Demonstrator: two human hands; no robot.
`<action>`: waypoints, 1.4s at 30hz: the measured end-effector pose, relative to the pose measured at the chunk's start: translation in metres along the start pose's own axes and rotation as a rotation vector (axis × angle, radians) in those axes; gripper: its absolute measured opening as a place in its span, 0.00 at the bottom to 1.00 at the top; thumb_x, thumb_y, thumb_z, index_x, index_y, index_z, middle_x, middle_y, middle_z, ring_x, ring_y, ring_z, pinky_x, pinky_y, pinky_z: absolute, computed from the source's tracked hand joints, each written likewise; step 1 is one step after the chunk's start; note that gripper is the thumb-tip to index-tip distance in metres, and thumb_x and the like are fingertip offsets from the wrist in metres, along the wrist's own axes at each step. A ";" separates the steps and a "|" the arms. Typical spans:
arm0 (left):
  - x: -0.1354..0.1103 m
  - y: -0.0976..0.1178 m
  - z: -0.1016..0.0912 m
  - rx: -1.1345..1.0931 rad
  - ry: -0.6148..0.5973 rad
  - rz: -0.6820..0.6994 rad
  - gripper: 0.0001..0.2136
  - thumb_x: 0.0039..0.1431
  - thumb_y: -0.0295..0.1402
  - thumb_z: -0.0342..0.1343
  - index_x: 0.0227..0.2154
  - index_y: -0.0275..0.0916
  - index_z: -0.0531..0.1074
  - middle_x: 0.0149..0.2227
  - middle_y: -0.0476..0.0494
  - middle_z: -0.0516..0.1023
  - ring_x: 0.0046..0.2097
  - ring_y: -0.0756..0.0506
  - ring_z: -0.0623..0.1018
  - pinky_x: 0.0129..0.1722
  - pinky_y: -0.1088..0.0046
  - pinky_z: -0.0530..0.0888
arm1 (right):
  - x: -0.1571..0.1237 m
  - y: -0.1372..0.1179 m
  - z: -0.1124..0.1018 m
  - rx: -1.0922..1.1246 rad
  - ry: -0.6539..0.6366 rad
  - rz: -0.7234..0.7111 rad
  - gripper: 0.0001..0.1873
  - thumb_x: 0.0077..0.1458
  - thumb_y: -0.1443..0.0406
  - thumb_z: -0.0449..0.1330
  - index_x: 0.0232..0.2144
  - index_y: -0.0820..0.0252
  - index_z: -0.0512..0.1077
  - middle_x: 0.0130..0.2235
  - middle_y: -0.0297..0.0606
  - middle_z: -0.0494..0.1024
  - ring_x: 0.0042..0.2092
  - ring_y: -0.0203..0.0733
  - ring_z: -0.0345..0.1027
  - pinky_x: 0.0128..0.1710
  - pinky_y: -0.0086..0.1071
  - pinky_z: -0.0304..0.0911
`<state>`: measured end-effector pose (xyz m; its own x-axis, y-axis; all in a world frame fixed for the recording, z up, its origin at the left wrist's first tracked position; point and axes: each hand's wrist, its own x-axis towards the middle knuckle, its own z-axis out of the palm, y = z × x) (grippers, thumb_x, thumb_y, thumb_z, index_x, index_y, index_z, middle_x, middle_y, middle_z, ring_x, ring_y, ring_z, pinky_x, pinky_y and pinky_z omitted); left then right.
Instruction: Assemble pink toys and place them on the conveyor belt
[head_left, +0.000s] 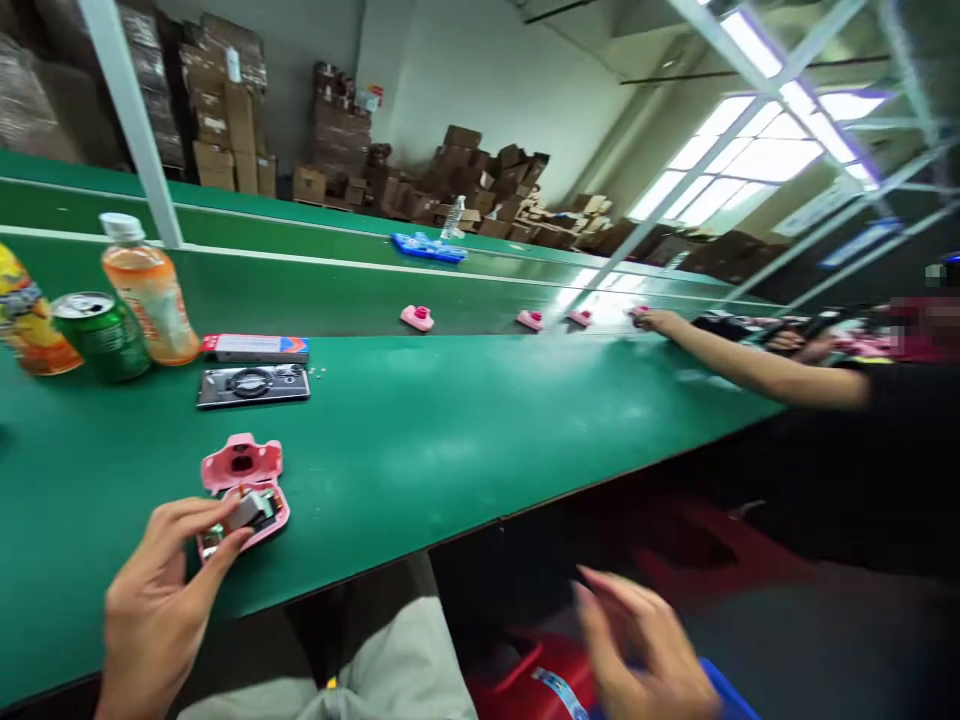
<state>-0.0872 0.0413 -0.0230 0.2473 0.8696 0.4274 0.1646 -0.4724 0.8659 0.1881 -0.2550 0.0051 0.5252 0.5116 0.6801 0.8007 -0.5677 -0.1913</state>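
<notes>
At the near left of the green table, my left hand (176, 575) pinches a small silver-grey block (246, 512) between thumb and fingers. The block sits over the lower half of an opened pink toy camera shell (279, 520), where bits of green circuit board and orange parts show. Just behind, the other pink shell half (241, 462), with a dark round opening, lies touching it. My right hand (637, 640) hangs past the table's front edge, slightly blurred, thumb and fingers apart, holding nothing. Below it are a red container (517, 685) and a blue edge.
A phone (253, 385) and a flat box (255, 347) lie behind the shell. Left of them stand an orange drink bottle (150, 290) and a green can (101, 335). Several pink pieces (417, 318) line the belt. At right, a co-worker's arm (750, 362) reaches to one.
</notes>
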 end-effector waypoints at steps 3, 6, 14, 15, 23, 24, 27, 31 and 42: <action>0.004 0.010 0.001 -0.018 -0.125 0.089 0.07 0.63 0.36 0.63 0.43 0.44 0.79 0.41 0.47 0.78 0.45 0.45 0.77 0.45 0.71 0.75 | 0.074 -0.106 0.056 0.427 -0.335 -0.584 0.14 0.68 0.64 0.55 0.55 0.55 0.71 0.47 0.45 0.79 0.46 0.45 0.76 0.47 0.38 0.74; 0.004 0.016 0.001 0.005 -0.175 0.124 0.06 0.64 0.34 0.63 0.43 0.46 0.80 0.41 0.47 0.79 0.46 0.45 0.77 0.45 0.71 0.75 | 0.115 -0.182 0.093 0.571 -0.570 -1.027 0.12 0.69 0.69 0.55 0.52 0.59 0.71 0.47 0.44 0.80 0.50 0.44 0.74 0.52 0.38 0.71; -0.001 0.020 0.007 0.049 -0.170 0.092 0.09 0.65 0.28 0.62 0.45 0.46 0.78 0.40 0.49 0.79 0.43 0.47 0.75 0.43 0.73 0.74 | 0.123 -0.197 0.104 0.672 -0.608 -1.150 0.09 0.67 0.69 0.58 0.47 0.70 0.71 0.47 0.49 0.80 0.47 0.47 0.74 0.47 0.38 0.73; -0.001 0.019 0.007 0.044 -0.181 0.081 0.08 0.65 0.28 0.61 0.44 0.46 0.77 0.41 0.49 0.79 0.43 0.47 0.75 0.43 0.73 0.74 | 0.122 -0.197 0.106 0.707 -0.578 -1.142 0.08 0.68 0.71 0.56 0.47 0.70 0.72 0.46 0.48 0.80 0.46 0.46 0.74 0.46 0.37 0.73; -0.005 0.021 -0.001 0.173 -0.177 0.031 0.18 0.71 0.40 0.53 0.61 0.48 0.66 0.56 0.43 0.74 0.54 0.44 0.73 0.52 0.68 0.73 | 0.127 -0.198 0.125 1.071 -0.637 -0.928 0.06 0.66 0.71 0.59 0.41 0.62 0.77 0.46 0.43 0.82 0.47 0.38 0.76 0.47 0.30 0.74; -0.007 0.023 -0.001 0.213 -0.128 0.011 0.20 0.72 0.42 0.49 0.64 0.47 0.64 0.58 0.42 0.73 0.54 0.44 0.73 0.52 0.68 0.73 | 0.129 -0.197 0.128 1.114 -0.683 -0.872 0.06 0.65 0.71 0.61 0.41 0.61 0.77 0.45 0.42 0.82 0.47 0.38 0.77 0.47 0.30 0.74; -0.011 0.025 0.005 0.377 0.010 0.006 0.17 0.73 0.39 0.49 0.61 0.46 0.67 0.55 0.41 0.73 0.53 0.43 0.74 0.51 0.67 0.74 | 0.136 -0.196 0.140 1.218 -0.824 -0.696 0.08 0.62 0.71 0.64 0.44 0.59 0.79 0.43 0.39 0.84 0.45 0.37 0.79 0.47 0.30 0.74; -0.011 0.019 0.017 0.505 -0.012 0.084 0.12 0.69 0.28 0.55 0.53 0.44 0.73 0.48 0.44 0.76 0.49 0.44 0.76 0.50 0.66 0.73 | 0.137 -0.195 0.153 1.283 -0.920 -0.607 0.10 0.62 0.69 0.65 0.45 0.56 0.81 0.43 0.37 0.85 0.44 0.38 0.79 0.46 0.31 0.75; -0.009 0.022 0.021 0.595 -0.055 0.146 0.12 0.67 0.22 0.55 0.50 0.40 0.73 0.46 0.43 0.77 0.45 0.44 0.76 0.45 0.66 0.70 | 0.128 -0.179 0.147 1.237 -0.828 -0.813 0.15 0.64 0.74 0.59 0.49 0.58 0.79 0.46 0.42 0.82 0.47 0.38 0.77 0.47 0.30 0.74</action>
<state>-0.0656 0.0203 -0.0135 0.3539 0.7887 0.5028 0.6260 -0.5991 0.4992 0.1544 0.0071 0.0221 -0.4264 0.7986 0.4247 0.4387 0.5933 -0.6750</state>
